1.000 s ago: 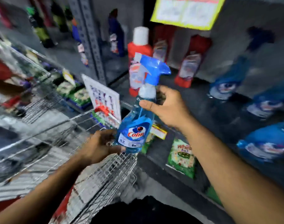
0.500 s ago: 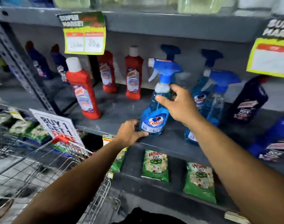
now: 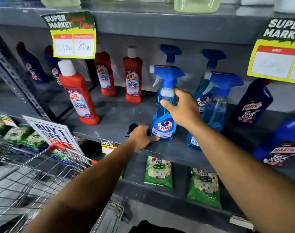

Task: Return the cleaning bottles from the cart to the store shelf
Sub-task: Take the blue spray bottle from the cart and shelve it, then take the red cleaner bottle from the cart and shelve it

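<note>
Spray bottle (image 3: 163, 121) now down upright on shelf (image 3: 113, 118), right hand (image 3: 185, 110) still gripping neck, left hand (image 3: 141, 137) cupping base

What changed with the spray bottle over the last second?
The Colin spray bottle moved from over the cart onto the shelf, where it now stands upright. The left hand still holds its base, the right hand its neck. The shelved bottles stayed put.

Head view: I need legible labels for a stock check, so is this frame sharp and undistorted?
In the head view, the Colin spray bottle and the front red Harpic bottle read sharply; the blue Harpic bottle at the right edge looks softer and stretched; the shelf bows from the wide lens; light is dim.
</note>
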Action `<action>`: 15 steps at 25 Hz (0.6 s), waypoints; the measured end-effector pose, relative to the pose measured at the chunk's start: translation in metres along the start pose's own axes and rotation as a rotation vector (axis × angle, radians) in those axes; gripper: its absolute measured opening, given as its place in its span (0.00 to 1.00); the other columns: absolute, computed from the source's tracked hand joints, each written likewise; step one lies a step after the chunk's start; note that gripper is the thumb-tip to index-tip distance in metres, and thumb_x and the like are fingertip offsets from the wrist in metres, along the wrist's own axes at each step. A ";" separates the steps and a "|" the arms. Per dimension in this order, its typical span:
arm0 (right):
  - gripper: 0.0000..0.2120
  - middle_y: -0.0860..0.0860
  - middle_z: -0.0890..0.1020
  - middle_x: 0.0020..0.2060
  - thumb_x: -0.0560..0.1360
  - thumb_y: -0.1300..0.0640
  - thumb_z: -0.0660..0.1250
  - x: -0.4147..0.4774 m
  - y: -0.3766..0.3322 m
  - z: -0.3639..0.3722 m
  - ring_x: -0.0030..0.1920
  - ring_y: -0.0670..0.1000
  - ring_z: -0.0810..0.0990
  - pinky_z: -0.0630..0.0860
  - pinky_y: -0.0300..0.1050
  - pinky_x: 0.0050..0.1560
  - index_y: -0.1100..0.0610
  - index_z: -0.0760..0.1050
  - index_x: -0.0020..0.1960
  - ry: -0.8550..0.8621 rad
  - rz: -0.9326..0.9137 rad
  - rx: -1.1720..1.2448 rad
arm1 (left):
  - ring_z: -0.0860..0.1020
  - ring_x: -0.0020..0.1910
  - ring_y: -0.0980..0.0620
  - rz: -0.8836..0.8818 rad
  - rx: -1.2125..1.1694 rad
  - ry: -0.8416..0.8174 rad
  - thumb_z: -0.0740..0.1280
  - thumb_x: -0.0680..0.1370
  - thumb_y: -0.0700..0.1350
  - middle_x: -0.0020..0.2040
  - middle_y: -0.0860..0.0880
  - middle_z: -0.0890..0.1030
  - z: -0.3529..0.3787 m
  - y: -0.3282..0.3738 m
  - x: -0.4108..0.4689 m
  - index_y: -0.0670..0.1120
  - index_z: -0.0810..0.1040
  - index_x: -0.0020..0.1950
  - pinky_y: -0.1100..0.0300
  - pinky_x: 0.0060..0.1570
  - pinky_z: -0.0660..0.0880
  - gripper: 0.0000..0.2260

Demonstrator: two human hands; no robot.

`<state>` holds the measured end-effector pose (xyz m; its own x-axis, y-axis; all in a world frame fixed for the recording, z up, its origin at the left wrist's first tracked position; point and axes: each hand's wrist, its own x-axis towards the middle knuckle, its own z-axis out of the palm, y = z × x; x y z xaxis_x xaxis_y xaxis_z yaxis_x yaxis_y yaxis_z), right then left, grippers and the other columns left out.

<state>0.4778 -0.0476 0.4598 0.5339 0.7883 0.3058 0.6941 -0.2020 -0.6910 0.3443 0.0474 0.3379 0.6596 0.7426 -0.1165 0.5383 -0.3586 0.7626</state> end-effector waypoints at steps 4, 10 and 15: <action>0.25 0.56 0.79 0.55 0.69 0.43 0.69 -0.004 -0.004 0.000 0.57 0.57 0.77 0.74 0.51 0.59 0.51 0.72 0.63 0.002 0.030 -0.031 | 0.81 0.53 0.53 0.002 -0.047 -0.038 0.71 0.58 0.60 0.54 0.53 0.84 -0.002 -0.001 0.000 0.55 0.77 0.56 0.49 0.60 0.76 0.28; 0.21 0.60 0.72 0.59 0.72 0.59 0.69 -0.080 -0.026 0.044 0.62 0.56 0.72 0.67 0.47 0.68 0.63 0.73 0.63 0.298 -0.502 0.106 | 0.79 0.47 0.60 0.010 -0.168 0.308 0.72 0.70 0.45 0.54 0.50 0.82 -0.039 -0.041 -0.080 0.49 0.76 0.62 0.64 0.52 0.76 0.20; 0.18 0.59 0.77 0.59 0.71 0.62 0.64 -0.102 -0.072 0.167 0.62 0.54 0.73 0.61 0.34 0.65 0.61 0.76 0.61 -0.421 -0.462 0.177 | 0.79 0.39 0.68 -0.447 -0.240 0.593 0.69 0.73 0.38 0.52 0.48 0.79 -0.111 -0.179 -0.217 0.40 0.76 0.60 0.68 0.44 0.78 0.15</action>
<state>0.2925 -0.0168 0.3693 -0.0608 0.9387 0.3393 0.6978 0.2830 -0.6580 0.0463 0.0137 0.2971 -0.0202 0.9904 -0.1370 0.5143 0.1278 0.8481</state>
